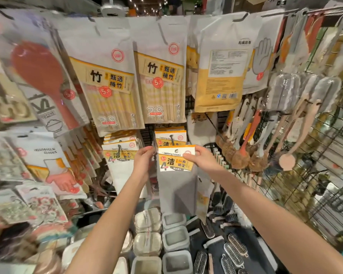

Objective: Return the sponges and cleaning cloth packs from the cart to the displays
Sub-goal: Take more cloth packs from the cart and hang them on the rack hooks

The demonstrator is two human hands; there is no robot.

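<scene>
Head view | arms raised | right hand [200, 158] pinches cleaning cloth pack [176, 175] | left hand [144, 163] at pack edge, grip unclear

place: shop | hung packs [107, 76], price stickers [105, 92] (5.9) | wire rack [305, 175]

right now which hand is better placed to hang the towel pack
Right: the right hand pinches the towel pack by its header, just below the peg; the left hand sits at its edge.
</scene>
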